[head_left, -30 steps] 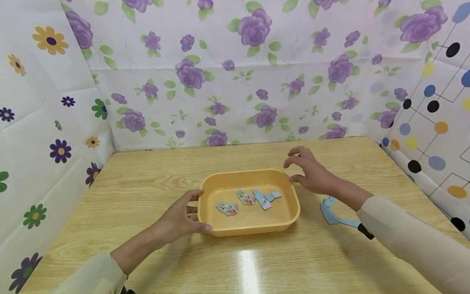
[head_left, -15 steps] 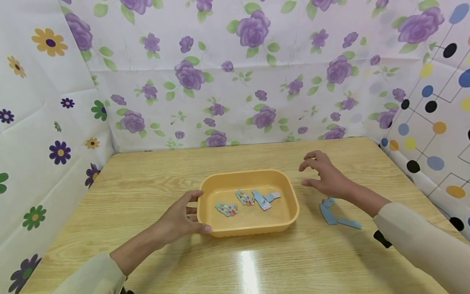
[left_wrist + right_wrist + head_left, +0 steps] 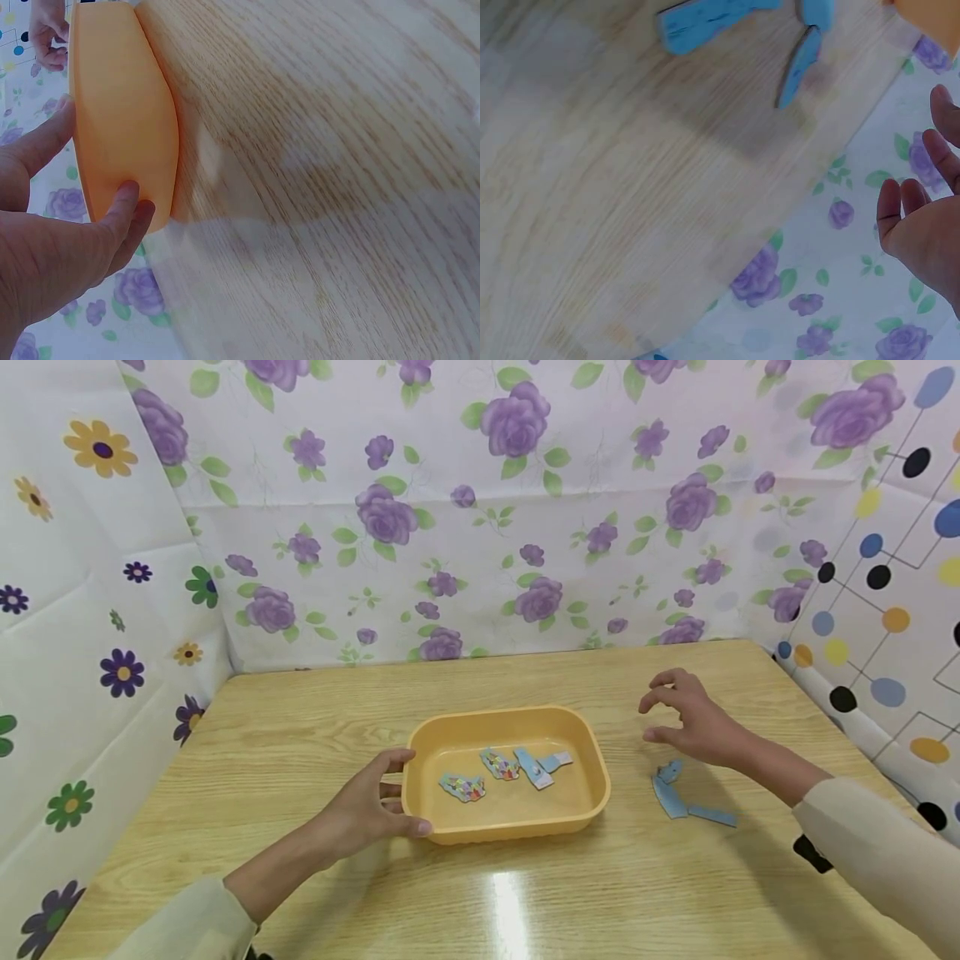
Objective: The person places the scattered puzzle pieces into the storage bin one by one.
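Note:
An orange plastic tray (image 3: 517, 832) with rounded corners stands mid-table. My left hand (image 3: 360, 810) holds its left end, thumb at the near corner and index finger at the rim. In the left wrist view its fingertips lie against the outer wall. Inside lie flat puzzle-like pieces: two multicoloured (image 3: 462, 787) ones and two pale blue (image 3: 534, 768) ones. My right hand (image 3: 693, 722) hovers right of the tray with fingers loosely bent and nothing between them. Below it several light blue flat pieces (image 3: 670, 800) lie on the wood, also seen as blue pieces (image 3: 712, 21) in the right wrist view.
The wooden table (image 3: 337, 710) is bounded behind by a purple-flowered cloth (image 3: 450, 543). A daisy-patterned cloth (image 3: 67, 643) hangs on the left and a dotted cloth (image 3: 885, 610) on the right. A black band-like thing (image 3: 812, 853) shows under the right sleeve.
My right hand has left the tray's right end and moved rightward, above the loose blue pieces. My left hand and the tray have stayed in place.

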Motion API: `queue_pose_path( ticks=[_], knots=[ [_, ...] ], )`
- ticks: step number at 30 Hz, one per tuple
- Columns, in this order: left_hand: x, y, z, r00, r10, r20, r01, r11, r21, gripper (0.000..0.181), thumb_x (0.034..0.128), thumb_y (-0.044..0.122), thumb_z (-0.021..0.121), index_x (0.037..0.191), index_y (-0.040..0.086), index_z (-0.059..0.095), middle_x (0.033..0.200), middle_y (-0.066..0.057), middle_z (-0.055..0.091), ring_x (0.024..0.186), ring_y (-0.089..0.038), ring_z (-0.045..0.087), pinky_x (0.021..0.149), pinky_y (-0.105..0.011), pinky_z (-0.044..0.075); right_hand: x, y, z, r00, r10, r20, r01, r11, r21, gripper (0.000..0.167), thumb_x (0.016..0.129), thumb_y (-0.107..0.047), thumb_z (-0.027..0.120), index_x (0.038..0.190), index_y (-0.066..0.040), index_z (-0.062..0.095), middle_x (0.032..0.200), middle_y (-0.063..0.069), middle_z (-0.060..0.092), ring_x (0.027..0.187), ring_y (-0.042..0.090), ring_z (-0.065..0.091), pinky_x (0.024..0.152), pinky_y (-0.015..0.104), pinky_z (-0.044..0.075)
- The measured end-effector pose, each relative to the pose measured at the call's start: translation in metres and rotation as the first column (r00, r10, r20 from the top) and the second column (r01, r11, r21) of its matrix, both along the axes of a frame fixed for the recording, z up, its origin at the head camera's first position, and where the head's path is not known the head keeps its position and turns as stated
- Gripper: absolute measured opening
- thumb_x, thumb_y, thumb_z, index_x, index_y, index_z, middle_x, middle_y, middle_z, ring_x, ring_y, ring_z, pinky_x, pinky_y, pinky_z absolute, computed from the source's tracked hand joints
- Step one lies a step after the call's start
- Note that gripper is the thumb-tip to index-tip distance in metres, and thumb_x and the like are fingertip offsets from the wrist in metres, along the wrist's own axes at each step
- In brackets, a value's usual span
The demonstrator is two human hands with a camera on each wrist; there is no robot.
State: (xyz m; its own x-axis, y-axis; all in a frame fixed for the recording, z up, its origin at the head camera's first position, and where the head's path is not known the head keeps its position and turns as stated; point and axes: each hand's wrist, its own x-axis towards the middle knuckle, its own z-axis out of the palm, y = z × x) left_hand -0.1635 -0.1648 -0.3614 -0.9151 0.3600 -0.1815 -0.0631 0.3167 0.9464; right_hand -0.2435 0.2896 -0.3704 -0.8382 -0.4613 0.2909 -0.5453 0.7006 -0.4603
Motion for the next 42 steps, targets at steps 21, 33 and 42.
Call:
queue_pose_path(
  ticks=[21,33,42],
  knots=[
    [0.000,0.000,0.001,1.000,0.008,0.004,-0.008,1.000,-0.006,0.102,0.0680,0.006,0.087,0.148,0.003,0.023,0.146,-0.021,0.027,0.117,-0.041,0.055,0.085,-0.035,0.057,0.013,0.035,-0.016,0.992,0.017,0.122,-0.022,0.999,0.041,0.027,0.078,-0.005,0.079,0.101,-0.009,0.066,0.124,0.026,0.038,0.116,0.045,0.033,0.078,0.053,0.041],
    [-0.001,0.001,0.000,1.000,0.006,0.002,-0.006,1.000,-0.007,0.102,0.0682,0.006,0.087,0.148,0.003,0.023,0.145,-0.022,0.027,0.117,-0.040,0.054,0.085,-0.034,0.057,0.014,0.043,-0.024,0.993,0.052,0.105,-0.056,0.998,0.039,0.029,0.074,-0.002,0.081,0.097,-0.014,0.068,0.118,0.021,0.043,0.109,0.042,0.035,0.077,0.050,0.038],
    [-0.001,0.001,-0.001,1.000,0.019,0.004,-0.019,1.000,-0.010,0.102,0.0675,0.004,0.087,0.148,0.003,0.024,0.145,-0.021,0.027,0.116,-0.040,0.055,0.084,-0.034,0.058,0.014,0.048,-0.032,0.993,0.045,0.105,-0.051,0.997,0.057,0.033,0.071,0.003,0.081,0.095,-0.017,0.071,0.118,0.024,0.044,0.109,0.045,0.035,0.079,0.053,0.039]
  ],
)
